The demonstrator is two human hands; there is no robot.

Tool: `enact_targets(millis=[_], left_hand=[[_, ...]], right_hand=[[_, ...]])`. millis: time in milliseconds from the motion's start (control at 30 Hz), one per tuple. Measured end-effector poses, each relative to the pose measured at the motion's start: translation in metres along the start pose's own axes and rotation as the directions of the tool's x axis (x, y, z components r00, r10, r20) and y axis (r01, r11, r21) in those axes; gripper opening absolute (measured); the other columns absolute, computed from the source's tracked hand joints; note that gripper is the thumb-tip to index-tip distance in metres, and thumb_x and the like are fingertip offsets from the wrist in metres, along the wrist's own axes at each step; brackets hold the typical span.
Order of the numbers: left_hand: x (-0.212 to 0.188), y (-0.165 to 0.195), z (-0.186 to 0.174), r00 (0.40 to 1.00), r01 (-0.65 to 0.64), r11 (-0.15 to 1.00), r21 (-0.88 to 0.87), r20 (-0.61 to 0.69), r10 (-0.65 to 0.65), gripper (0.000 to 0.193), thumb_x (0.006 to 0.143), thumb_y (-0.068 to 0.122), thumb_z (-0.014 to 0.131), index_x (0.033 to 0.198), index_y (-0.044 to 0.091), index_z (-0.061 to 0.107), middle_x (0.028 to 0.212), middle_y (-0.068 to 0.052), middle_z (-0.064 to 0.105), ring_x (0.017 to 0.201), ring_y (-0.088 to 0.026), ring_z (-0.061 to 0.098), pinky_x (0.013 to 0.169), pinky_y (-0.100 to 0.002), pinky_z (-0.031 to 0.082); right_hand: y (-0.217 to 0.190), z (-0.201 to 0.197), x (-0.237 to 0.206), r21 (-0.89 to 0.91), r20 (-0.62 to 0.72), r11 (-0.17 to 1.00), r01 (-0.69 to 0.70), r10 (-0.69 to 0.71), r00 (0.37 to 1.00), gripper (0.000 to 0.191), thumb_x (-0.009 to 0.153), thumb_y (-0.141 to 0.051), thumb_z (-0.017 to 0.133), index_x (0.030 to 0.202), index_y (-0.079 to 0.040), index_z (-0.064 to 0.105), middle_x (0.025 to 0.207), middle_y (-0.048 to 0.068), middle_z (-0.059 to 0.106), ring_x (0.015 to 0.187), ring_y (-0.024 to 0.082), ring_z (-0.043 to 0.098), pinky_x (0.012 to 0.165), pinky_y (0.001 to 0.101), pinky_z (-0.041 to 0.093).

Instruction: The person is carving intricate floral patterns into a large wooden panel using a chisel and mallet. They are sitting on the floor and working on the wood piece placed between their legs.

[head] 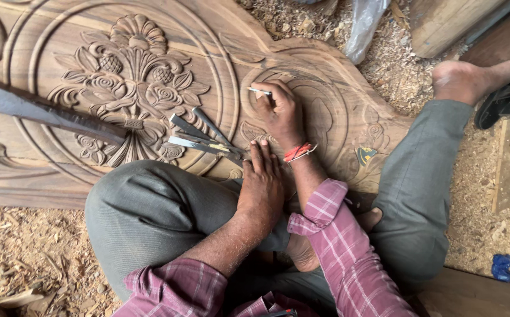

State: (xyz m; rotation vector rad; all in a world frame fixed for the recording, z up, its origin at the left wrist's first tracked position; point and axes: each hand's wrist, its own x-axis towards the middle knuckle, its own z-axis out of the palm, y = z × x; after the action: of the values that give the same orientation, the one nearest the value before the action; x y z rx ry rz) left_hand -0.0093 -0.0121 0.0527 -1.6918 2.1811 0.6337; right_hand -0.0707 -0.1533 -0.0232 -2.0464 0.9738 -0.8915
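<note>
Your right hand (281, 111) is curled, its grip pinched narrow on a pencil (259, 91) against the carved wooden panel (325, 70). Your left hand (261, 185) lies flat, fingers spread, beside the chisels (205, 138).

Right hand (279, 111) marking carved panel (149, 70) with pencil (259, 91)
Left hand (261, 185) flat beside chisels (202, 136)

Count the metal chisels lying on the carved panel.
3, as far as shows: a fanned cluster of chisels on the carved panel, ahead of the left hand. More may hide under that hand. The right hand holds a separate thin tool.
</note>
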Motion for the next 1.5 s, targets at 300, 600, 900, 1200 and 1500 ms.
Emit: enact_targets(millis=[300, 600, 900, 1200, 1500], left_hand=[[0.000, -0.001, 0.000, 0.999, -0.021, 1.000, 0.002, 0.042, 0.021, 0.065, 0.099, 0.031, 0.044, 0.153, -0.005, 0.034, 0.161, -0.036, 0.021, 0.145, -0.057, 0.021, 0.109, -0.059, 0.034], [0.001, 0.000, 0.001, 1.000, 0.001, 1.000, -0.005, 0.010, -0.001, 0.064, 0.100, 0.031, 0.044, 0.153, -0.005, 0.035, 0.161, -0.035, 0.023, 0.145, -0.055, 0.023, 0.109, -0.057, 0.036], [0.000, -0.001, -0.004, 0.998, -0.012, 1.000, 0.012, 0.057, 0.011, 0.064, 0.101, 0.030, 0.043, 0.153, -0.005, 0.034, 0.162, -0.035, 0.020, 0.147, -0.055, 0.022, 0.110, -0.056, 0.036], [0.001, -0.001, -0.001, 0.999, -0.009, 1.000, 0.010, 0.044, 0.008, 0.064, 0.101, 0.029, 0.041, 0.153, -0.007, 0.032, 0.161, -0.035, 0.020, 0.146, -0.055, 0.021, 0.110, -0.056, 0.035], [0.001, -0.001, 0.003, 0.999, -0.010, 0.999, 0.033, 0.034, 0.009, 0.064, 0.100, 0.028, 0.042, 0.153, -0.007, 0.033, 0.161, -0.035, 0.021, 0.146, -0.055, 0.021, 0.110, -0.056, 0.035]], right_hand=[[-0.001, 0.007, 0.003, -0.044, -0.163, 0.984, -0.170, 0.160, 0.973, 0.022, 0.099, 0.000, 0.062, 0.119, -0.002, 0.070, 0.104, 0.011, 0.072, 0.082, 0.020, 0.068, 0.073, 0.0320, 0.056], [0.002, 0.007, 0.007, -0.213, -0.238, 0.977, -0.005, -0.047, 0.970, 0.023, 0.100, 0.003, 0.059, 0.122, -0.001, 0.065, 0.111, 0.013, 0.069, 0.102, 0.026, 0.071, 0.091, 0.0362, 0.059], [0.009, 0.002, 0.005, -0.126, -0.008, 0.988, -0.085, 0.085, 0.996, 0.019, 0.102, -0.004, 0.062, 0.119, -0.004, 0.069, 0.107, 0.012, 0.071, 0.092, 0.021, 0.072, 0.077, 0.0325, 0.059], [0.010, 0.006, 0.007, 0.290, -0.322, 0.870, -0.398, 0.480, 0.816, 0.025, 0.099, -0.002, 0.055, 0.121, -0.003, 0.067, 0.107, 0.010, 0.069, 0.086, 0.016, 0.071, 0.062, 0.0319, 0.061], [0.009, -0.003, 0.010, -0.188, -0.184, 0.982, 0.011, -0.046, 0.982, 0.029, 0.099, 0.005, 0.056, 0.125, -0.003, 0.065, 0.115, 0.014, 0.070, 0.106, 0.027, 0.072, 0.092, 0.0363, 0.059]])
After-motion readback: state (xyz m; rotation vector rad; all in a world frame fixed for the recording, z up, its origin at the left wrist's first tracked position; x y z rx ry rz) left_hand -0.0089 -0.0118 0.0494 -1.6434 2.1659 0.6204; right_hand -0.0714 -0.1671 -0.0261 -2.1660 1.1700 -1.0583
